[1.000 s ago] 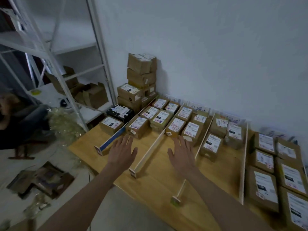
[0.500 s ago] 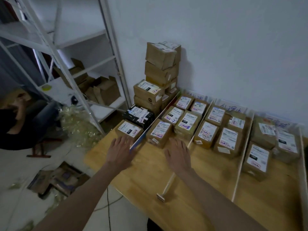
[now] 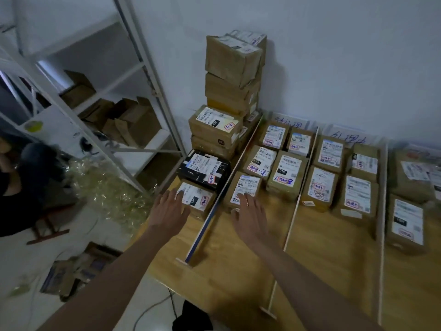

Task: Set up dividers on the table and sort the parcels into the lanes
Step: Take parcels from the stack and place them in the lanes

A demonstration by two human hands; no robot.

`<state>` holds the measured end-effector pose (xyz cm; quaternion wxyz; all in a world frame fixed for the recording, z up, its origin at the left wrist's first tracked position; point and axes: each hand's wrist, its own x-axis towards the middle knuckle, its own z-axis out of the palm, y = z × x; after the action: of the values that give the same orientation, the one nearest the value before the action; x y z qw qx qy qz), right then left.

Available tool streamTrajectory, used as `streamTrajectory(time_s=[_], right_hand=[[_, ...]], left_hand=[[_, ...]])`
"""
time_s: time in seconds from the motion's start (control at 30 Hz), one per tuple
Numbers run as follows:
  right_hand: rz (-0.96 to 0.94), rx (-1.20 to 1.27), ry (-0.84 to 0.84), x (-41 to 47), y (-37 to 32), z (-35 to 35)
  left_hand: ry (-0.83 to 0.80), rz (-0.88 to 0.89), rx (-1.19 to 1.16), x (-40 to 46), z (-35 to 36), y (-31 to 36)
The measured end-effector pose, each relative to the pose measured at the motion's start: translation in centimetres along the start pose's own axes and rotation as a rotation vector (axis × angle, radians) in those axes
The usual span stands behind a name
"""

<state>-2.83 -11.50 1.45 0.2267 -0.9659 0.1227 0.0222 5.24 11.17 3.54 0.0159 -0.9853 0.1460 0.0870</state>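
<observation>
On wooden table (image 3: 238, 271), dividers (image 3: 296, 206), parcels (image 3: 286, 173)

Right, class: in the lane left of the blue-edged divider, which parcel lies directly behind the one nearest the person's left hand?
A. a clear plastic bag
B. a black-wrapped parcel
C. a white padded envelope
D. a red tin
B: behind the brown parcel at the fingertips of the left hand lies a black-wrapped parcel, left of the blue-edged divider.

Three thin wooden divider strips (image 3: 300, 185) stand on the worktop. One black labelled parcel (image 3: 204, 168) lies beyond the left fingers (image 3: 172, 195); five brown cardboard parcels (image 3: 285, 172) fill the lane beyond the right fingers (image 3: 244, 199).
</observation>
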Motion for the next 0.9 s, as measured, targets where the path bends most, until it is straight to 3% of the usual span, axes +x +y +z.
streamTrajectory(time_s=[0.37,0.63,0.8,0.9], right_hand=[[0.298,0.044,0.015,2.1,-6.3,5.4],[0.296,0.093,-0.018,2.9,-11.9,8.9],[0.405,0.211,-0.17,3.3,-16.2,11.9],[0.477,0.242,-0.22,3.2,-18.0,13.9]], left_hand=[[-0.188,0.351,0.015,8.2,4.9,-4.0],[0.044,0.661,-0.143,7.7,7.3,-9.3],[-0.025,0.863,-0.211,9.4,7.5,-13.1],[-0.096,0.864,-0.215,9.7,7.6,-14.6]])
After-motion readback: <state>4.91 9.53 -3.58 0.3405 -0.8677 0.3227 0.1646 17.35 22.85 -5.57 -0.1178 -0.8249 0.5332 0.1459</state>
